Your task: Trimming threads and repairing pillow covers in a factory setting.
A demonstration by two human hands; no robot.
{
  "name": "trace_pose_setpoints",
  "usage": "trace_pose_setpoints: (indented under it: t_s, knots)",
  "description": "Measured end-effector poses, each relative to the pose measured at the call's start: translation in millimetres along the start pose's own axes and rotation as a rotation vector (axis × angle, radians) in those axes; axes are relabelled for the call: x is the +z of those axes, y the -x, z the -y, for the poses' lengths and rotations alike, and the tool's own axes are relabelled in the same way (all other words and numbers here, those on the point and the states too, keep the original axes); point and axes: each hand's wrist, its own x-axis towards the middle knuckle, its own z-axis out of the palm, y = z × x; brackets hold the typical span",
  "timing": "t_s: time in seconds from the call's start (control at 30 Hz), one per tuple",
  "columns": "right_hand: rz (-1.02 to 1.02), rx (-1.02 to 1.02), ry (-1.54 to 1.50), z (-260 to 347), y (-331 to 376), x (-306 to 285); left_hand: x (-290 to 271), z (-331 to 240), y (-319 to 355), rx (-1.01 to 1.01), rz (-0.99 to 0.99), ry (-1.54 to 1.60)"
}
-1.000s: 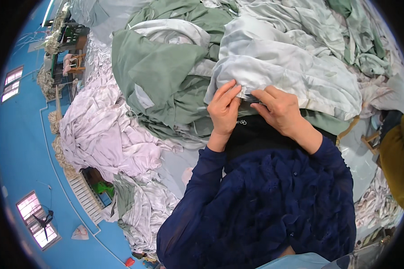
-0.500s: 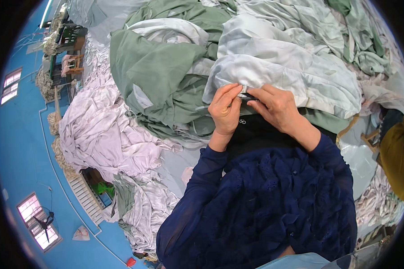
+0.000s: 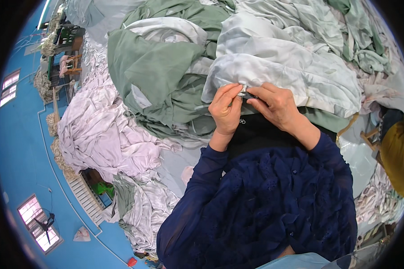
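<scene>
My left hand (image 3: 225, 111) is closed, its thumb and fingertips pinching the near edge of a pale grey-white fabric (image 3: 273, 74) with a soft leaf pattern. Close beside it, my right hand (image 3: 277, 106) is also closed in a pinch. Between the two sets of fingertips shows a small light bit with something dark grey under it, too small to name. The pale fabric lies in thick folds over my lap. Next to it on the left bulges a sage-green fabric (image 3: 155, 60), joined or bunched against it.
A heap of pale pinkish fabric (image 3: 105, 127) spreads at the left, with more crumpled cloth (image 3: 150, 215) below it. A wooden stool (image 3: 370, 139) and a mustard-coloured cloth (image 3: 393, 161) are at the right. Against the blue wall or floor stands a white slatted rack (image 3: 83, 197).
Both hands stay in nearly the same place. The dark thing under my right fingertips shows less, and a greyish bit shows there instead. The view has shifted very slightly.
</scene>
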Motion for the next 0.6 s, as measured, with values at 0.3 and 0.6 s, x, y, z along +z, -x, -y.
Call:
trace_pose_setpoints:
  t_s: [0.3, 0.6]
  knots:
    - [-0.025, 0.013, 0.034, -2.5, 0.5, 2.6, 2.3, 1.6, 0.8, -0.018, -0.007, -0.003]
    - [-0.028, 0.002, 0.050, -6.1, 1.5, 4.9, 3.5, 0.3, -0.2, -0.036, -0.005, 0.019]
